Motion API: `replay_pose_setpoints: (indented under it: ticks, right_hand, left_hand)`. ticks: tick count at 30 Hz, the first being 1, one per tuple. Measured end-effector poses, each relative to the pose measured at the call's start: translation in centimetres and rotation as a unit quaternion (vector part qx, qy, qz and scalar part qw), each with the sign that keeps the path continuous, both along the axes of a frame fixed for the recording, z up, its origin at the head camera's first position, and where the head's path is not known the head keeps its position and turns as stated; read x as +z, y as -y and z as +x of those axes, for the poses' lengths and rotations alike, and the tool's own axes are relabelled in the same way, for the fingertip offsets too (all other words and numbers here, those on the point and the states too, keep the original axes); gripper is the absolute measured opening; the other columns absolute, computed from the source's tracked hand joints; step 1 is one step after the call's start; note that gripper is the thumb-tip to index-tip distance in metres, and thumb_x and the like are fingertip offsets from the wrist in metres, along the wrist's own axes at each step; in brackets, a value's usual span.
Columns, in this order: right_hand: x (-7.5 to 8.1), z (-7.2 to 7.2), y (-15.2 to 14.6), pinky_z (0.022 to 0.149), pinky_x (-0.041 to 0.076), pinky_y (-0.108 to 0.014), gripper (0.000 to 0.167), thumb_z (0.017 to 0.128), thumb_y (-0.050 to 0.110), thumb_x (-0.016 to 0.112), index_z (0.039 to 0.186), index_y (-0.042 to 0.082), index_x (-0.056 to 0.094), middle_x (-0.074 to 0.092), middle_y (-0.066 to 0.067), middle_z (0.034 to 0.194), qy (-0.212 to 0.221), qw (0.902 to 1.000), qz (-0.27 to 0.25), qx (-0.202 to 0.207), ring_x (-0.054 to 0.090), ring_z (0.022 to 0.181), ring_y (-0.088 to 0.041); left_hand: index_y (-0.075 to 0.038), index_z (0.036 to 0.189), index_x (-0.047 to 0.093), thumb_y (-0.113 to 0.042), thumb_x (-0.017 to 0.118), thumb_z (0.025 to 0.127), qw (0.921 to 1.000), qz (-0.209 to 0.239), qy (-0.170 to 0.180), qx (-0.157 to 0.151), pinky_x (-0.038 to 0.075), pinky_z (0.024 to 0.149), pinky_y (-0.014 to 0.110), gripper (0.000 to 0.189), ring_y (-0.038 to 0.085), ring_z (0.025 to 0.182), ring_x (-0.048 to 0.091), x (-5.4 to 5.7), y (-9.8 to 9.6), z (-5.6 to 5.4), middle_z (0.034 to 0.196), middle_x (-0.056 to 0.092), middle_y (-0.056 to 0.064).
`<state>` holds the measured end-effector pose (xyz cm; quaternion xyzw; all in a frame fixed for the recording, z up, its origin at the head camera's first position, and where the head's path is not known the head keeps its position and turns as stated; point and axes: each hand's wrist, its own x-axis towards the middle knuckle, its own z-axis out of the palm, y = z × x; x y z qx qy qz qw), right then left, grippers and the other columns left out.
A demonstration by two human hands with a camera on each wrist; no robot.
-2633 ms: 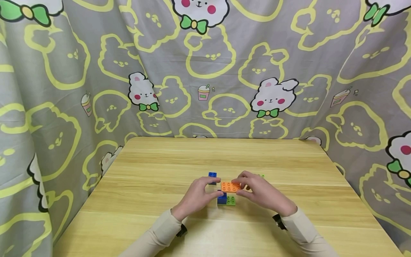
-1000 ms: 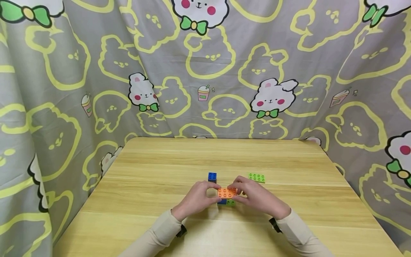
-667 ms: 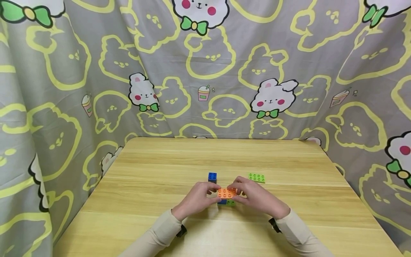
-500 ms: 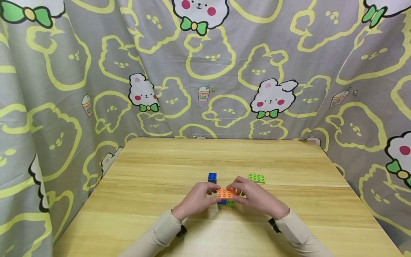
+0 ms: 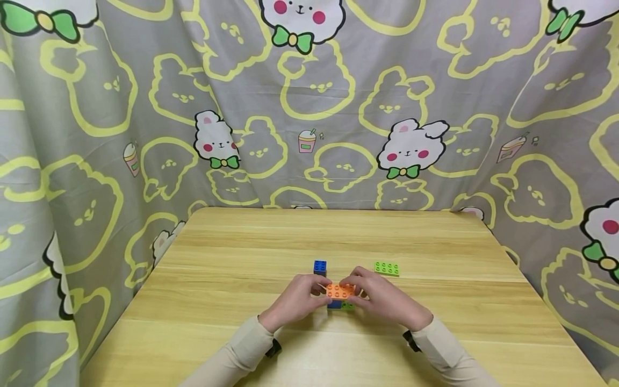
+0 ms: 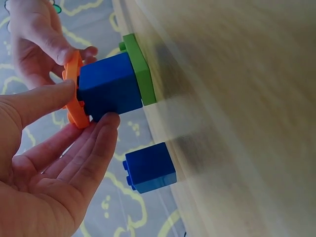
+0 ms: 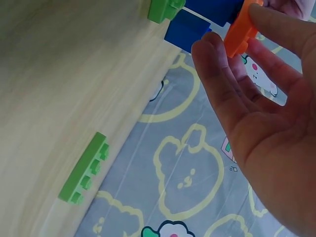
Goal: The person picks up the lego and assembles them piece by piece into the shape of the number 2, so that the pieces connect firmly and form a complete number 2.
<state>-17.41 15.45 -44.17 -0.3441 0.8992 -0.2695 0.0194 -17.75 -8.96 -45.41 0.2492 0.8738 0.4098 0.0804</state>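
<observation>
An orange building-block plate (image 5: 340,291) is pinched at its left end by my left hand (image 5: 297,298) and at its right end by my right hand (image 5: 387,298). Right below it stands a blue building block (image 6: 111,81) on a green plate (image 6: 139,69), which lies on the table. The left wrist view shows the orange plate at the blue block's studs, with a thin gap along part of the seam. My left thumb presses the plate's edge, and other left fingertips reach the blue block's side. Part of the green plate's studs is hidden under the orange plate.
A second blue block (image 5: 320,266) stands on the wooden table (image 5: 232,236) just behind my left fingers. Another green plate (image 5: 387,268) lies behind my right hand, studs up. A patterned curtain (image 5: 271,102) hangs around the table's back and sides.
The orange plate has come down and slightly left onto the blue block. My right hand has moved left with it, uncovering the rear green plate. My left hand has barely moved.
</observation>
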Motion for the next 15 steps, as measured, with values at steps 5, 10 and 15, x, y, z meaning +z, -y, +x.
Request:
replay_pose_setpoints:
  ticks: [5,10,15]
  right_hand:
    - [-0.4,0.1,0.1,0.078,0.057,-0.029,0.031,0.095,0.021,0.075,0.125,0.015,0.07,0.061,0.005,0.113,-0.003,1.0,-0.008,0.001,0.061,0.093,-0.012]
    - [-0.7,0.1,0.6,0.088,0.057,-0.033,0.033,0.096,0.022,0.074,0.127,0.014,0.068,0.066,0.005,0.12,-0.017,0.9999,-0.002,-0.002,0.064,0.104,-0.01]
    - [-0.9,0.0,1.1,0.088,0.056,-0.032,0.034,0.097,0.02,0.073,0.13,0.015,0.066,0.068,0.006,0.12,-0.016,0.9998,-0.004,0.005,0.063,0.104,-0.007]
  left_hand:
    - [-0.005,0.119,0.073,-0.02,0.077,0.092,1.0,0.006,0.002,-0.002,0.057,0.077,0.024,0.031,0.011,0.089,0.071,-0.1,-0.1,-0.1,0.11,0.075,0.006]
    - [-0.005,0.119,0.073,-0.02,0.077,0.093,0.9999,0.011,-0.001,-0.006,0.057,0.078,0.024,0.031,0.01,0.089,0.071,-0.3,0.0,-0.2,0.109,0.075,0.006]
    - [-0.005,0.12,0.072,-0.02,0.076,0.094,0.9998,0.015,-0.003,-0.014,0.057,0.081,0.023,0.03,0.012,0.092,0.072,-0.3,0.1,-0.3,0.11,0.075,0.006]
